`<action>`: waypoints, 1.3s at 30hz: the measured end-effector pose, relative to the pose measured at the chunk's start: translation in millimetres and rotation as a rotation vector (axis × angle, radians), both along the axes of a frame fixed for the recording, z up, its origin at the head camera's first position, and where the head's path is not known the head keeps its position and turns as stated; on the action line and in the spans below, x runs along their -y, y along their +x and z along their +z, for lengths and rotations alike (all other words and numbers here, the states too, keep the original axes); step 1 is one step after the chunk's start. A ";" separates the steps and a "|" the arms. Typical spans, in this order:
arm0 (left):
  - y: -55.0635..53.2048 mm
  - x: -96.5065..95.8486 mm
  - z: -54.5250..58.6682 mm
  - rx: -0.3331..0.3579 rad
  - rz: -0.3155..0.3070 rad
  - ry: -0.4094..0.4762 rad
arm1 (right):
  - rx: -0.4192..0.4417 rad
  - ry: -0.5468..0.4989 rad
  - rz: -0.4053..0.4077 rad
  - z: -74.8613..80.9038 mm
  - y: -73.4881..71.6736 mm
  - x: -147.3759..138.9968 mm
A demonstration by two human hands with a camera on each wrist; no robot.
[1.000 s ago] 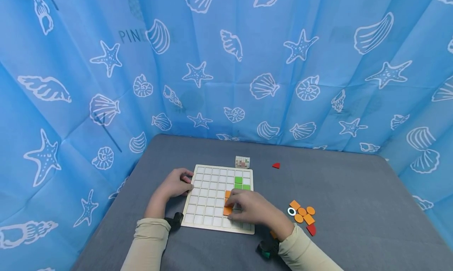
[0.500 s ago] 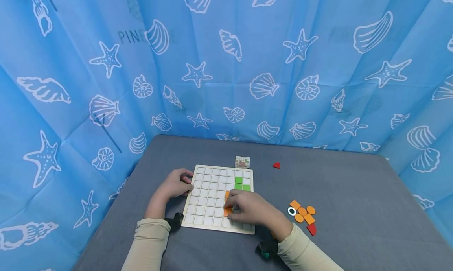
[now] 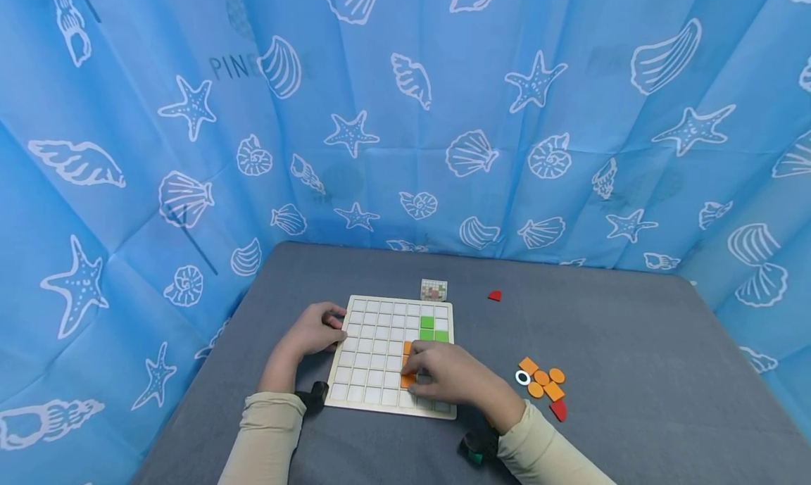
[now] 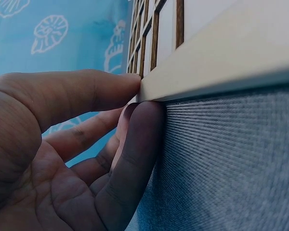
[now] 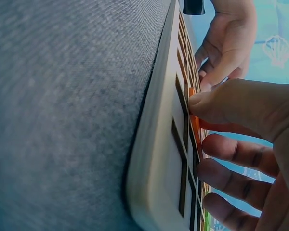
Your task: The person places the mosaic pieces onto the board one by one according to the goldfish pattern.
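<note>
A square white-celled grid board (image 3: 361, 359) lies on the table. My left hand (image 3: 317, 328) pinches its left edge; the left wrist view has the thumb at the top of the pale rim (image 4: 216, 62) and a finger against its side. Over the board's right half, my right hand (image 3: 453, 374) holds an orange square tile (image 3: 407, 381) between thumb and index finger, right at the cells. The right wrist view shows the thumb on this tile (image 5: 196, 129), other fingers spread beyond it. More orange (image 3: 407, 347) shows above it in the same column, partly covered by the hand. Green square tiles (image 3: 427, 322) sit in cells farther back.
Right of the board lie several loose orange tiles (image 3: 554, 392), a white ring (image 3: 522, 378) and a red quarter-round piece (image 3: 558, 410). Another red piece (image 3: 495, 295) lies farther back. A small pattern card (image 3: 434, 290) stands behind the board. A blue curtain (image 3: 380, 119) hangs behind the table.
</note>
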State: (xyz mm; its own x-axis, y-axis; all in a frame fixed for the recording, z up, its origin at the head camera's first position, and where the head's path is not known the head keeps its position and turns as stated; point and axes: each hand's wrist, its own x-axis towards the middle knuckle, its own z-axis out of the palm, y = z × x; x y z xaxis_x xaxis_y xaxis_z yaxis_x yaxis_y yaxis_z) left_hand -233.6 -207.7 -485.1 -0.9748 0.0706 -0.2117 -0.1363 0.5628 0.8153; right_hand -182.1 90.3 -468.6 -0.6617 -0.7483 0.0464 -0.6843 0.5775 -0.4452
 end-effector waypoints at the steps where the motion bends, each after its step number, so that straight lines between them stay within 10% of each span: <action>1: 0.0 -0.1 0.3 -0.001 -0.001 0.000 | -0.001 0.001 0.000 0.1 0.2 -0.1; 39: 0.6 0.4 0.6 -0.005 -0.019 0.013 | 0.052 -0.135 -0.287 20.2 -12.8 -120.8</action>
